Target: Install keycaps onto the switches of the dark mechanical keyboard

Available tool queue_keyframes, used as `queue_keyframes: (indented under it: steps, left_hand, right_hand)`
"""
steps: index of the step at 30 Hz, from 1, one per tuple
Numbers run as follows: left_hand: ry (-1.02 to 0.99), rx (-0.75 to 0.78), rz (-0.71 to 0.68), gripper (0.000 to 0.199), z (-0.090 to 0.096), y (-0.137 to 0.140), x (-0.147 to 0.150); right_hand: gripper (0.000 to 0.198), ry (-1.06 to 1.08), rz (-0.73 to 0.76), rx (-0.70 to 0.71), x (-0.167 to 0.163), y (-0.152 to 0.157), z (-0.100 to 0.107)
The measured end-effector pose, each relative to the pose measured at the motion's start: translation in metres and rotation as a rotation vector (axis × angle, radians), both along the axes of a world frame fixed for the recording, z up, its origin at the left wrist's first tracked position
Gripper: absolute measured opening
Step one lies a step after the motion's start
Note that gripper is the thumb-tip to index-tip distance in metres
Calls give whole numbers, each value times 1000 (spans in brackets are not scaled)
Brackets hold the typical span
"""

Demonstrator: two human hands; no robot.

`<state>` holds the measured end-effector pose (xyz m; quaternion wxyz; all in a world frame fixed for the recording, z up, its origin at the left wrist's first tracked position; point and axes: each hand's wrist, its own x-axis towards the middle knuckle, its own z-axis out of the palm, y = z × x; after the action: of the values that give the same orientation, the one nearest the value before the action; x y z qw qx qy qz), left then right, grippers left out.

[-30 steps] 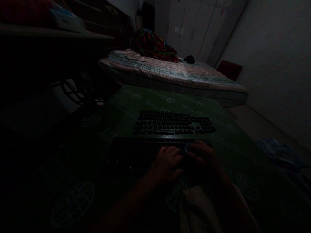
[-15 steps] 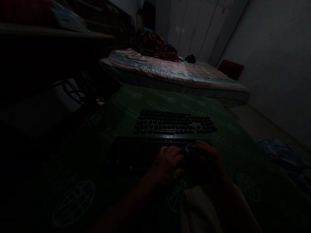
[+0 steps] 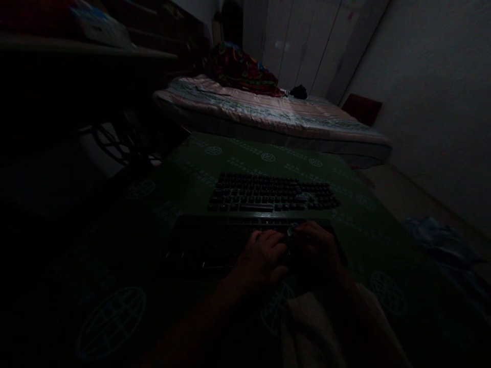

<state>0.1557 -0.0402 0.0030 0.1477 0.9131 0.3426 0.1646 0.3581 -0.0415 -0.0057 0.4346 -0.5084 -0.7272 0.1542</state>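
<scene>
A dark keyboard base [image 3: 207,240] lies across the green table cover, its detail mostly lost in the dim light. My left hand [image 3: 263,255] rests on its middle, fingers apart and lying over the base. Beside it, above the base's right part, my right hand [image 3: 316,245] pinches a small pale bluish thing [image 3: 291,230], too dark to name. Just beyond the base, loose black keycaps [image 3: 257,194] are laid out in keyboard order, with a long space bar keycap [image 3: 256,208] in the front row.
Under my right forearm lies a light cloth [image 3: 314,322] on the green table cover [image 3: 172,179]. A bed [image 3: 268,110] stands past the far edge. At left is a raised dark table [image 3: 95,51] with a wheel below. Clothes [image 3: 437,235] lie at the right.
My right hand has shifted slightly left with the small bluish thing, closer to my left hand. The left hand stays on the keyboard base. The whole view has moved a little.
</scene>
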Motion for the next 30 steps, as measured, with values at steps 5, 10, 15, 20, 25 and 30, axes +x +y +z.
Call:
queue_keyframes:
  steps: [5,10,15,20,25,30]
  left_hand:
    - [-1,-10,-3,32,0,0,0]
    - [4,-10,12,34,-2,1,1]
    - [-1,-10,-6,31,1,1,1]
    - [6,-15,12,37,2,0,0]
    - [-1,-11,1,37,1,1,0]
    - [6,-36,16,33,4,1,1]
  right_hand:
    - [10,18,11,5,2,0,-2]
    - [11,-17,25,6,-1,2,-1]
    - [12,-10,74,6,2,1,2]
    - [13,-42,13,-6,2,2,4]
    - [12,-40,60,9,3,3,2]
    - [10,-64,-38,17,10,5,0]
